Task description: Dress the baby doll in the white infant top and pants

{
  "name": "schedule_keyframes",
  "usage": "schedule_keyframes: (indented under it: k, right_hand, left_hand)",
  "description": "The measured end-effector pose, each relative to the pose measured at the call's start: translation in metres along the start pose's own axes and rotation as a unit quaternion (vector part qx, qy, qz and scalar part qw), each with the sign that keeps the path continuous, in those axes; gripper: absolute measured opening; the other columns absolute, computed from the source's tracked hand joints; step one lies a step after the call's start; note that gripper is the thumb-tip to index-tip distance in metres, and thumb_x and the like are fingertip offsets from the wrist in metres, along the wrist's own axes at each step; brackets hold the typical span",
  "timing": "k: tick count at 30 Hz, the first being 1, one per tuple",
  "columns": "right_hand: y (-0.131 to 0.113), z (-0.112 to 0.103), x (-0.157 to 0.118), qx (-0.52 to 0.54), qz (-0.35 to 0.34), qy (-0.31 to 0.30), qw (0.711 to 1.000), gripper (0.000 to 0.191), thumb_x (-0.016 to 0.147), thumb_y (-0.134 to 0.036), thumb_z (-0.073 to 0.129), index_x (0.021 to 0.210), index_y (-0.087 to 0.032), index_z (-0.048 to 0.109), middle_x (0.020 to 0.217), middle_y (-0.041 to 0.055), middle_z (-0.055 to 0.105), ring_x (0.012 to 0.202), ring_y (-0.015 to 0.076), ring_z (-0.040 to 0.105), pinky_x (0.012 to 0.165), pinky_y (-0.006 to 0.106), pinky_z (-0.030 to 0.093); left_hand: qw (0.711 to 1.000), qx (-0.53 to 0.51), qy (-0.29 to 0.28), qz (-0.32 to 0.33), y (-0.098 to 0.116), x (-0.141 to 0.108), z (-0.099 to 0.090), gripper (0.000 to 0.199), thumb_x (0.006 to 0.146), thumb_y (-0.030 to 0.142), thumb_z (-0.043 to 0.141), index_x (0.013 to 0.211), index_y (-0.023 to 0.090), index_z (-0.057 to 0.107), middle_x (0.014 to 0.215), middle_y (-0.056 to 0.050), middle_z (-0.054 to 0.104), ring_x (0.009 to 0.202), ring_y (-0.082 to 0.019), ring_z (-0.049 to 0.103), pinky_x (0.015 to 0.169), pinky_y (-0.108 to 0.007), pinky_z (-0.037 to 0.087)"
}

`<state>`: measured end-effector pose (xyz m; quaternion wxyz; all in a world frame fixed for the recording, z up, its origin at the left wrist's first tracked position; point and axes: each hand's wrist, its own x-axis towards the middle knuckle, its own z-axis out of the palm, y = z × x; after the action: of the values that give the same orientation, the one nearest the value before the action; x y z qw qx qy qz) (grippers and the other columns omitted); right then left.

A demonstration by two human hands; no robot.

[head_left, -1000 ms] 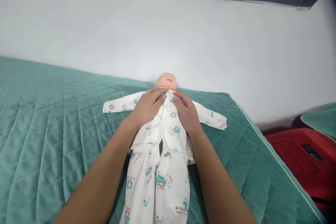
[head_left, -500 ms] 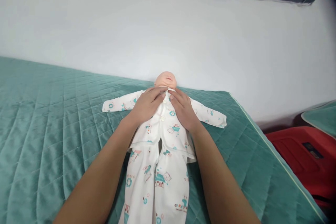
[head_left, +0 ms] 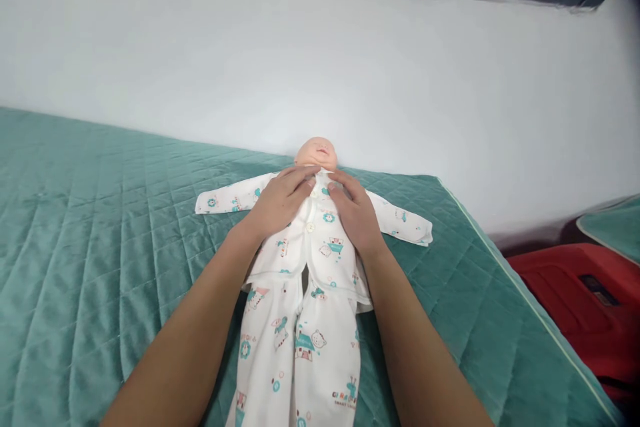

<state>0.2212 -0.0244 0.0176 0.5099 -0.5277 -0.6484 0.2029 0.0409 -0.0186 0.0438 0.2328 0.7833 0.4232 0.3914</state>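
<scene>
A baby doll (head_left: 317,152) lies on its back, head away from me, dressed in a white printed baby shirt (head_left: 320,250) and matching baby pants (head_left: 300,353). The shirt's sleeves stretch out to both sides, and buttons run down its front. My left hand (head_left: 286,197) rests flat on the shirt's upper chest, fingers pointing toward the collar. Across the button line, my right hand (head_left: 356,210) lies on the other side of the chest with its fingers extended. Both hands are open and hold nothing. The lower ends of the pants run out of view.
A green quilted bedspread (head_left: 125,247) lies under the doll, its pale-edged border running down the right side. Behind the head stands a white wall (head_left: 300,67). A red plastic object (head_left: 575,300) sits beyond the right edge, near another green padded piece (head_left: 615,227).
My right hand has shifted slightly to the right over the shirt's chest. My left hand and the doll have stayed in place.
</scene>
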Motion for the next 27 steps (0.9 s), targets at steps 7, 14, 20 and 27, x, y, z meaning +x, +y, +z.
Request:
schedule_keyframes:
  k: [7,14,20,27]
  right_hand:
    - [0.036,-0.014,-0.001,-0.191,-0.029,0.024,0.981,0.047,0.097,-0.048,0.038,0.128,-0.02,0.061,0.136,0.0131,0.061,0.131,0.0284,0.049,0.114,0.056,0.028]
    - [0.062,-0.056,-0.029,-0.388,0.061,0.025,0.919,0.055,0.098,-0.049,0.034,0.142,-0.018,0.05,0.149,0.015,0.049,0.137,0.0329,0.042,0.115,0.058,0.025]
    - [0.06,-0.099,-0.062,-0.452,0.123,-0.02,0.883,0.061,0.098,-0.05,0.033,0.148,-0.016,0.041,0.154,0.0173,0.043,0.14,0.0344,0.039,0.115,0.052,0.028]
    - [0.048,-0.104,-0.077,-0.476,0.207,0.021,0.854,0.061,0.098,-0.05,0.03,0.147,-0.015,0.043,0.149,0.0198,0.047,0.139,0.0354,0.041,0.113,0.054,0.029]
  left_hand:
    - [0.989,0.122,0.036,-0.074,-0.046,-0.011,-0.008,0.049,0.103,0.041,0.026,0.139,0.024,0.055,0.147,-0.005,0.054,0.14,-0.025,0.043,0.122,-0.053,0.018]
    - [0.941,0.301,0.036,-0.154,-0.093,-0.067,-0.046,0.061,0.096,0.048,0.043,0.152,0.023,0.037,0.156,-0.01,0.041,0.144,-0.032,0.034,0.12,-0.054,0.017]
    - [0.914,0.31,0.064,-0.256,-0.097,-0.098,-0.072,0.065,0.093,0.041,0.045,0.152,0.016,0.036,0.15,-0.017,0.048,0.136,-0.037,0.044,0.112,-0.051,0.033]
    - [0.906,0.321,0.077,-0.266,-0.092,-0.099,-0.07,0.058,0.095,0.025,0.035,0.152,0.017,0.038,0.148,-0.018,0.051,0.141,-0.034,0.04,0.115,-0.054,0.028]
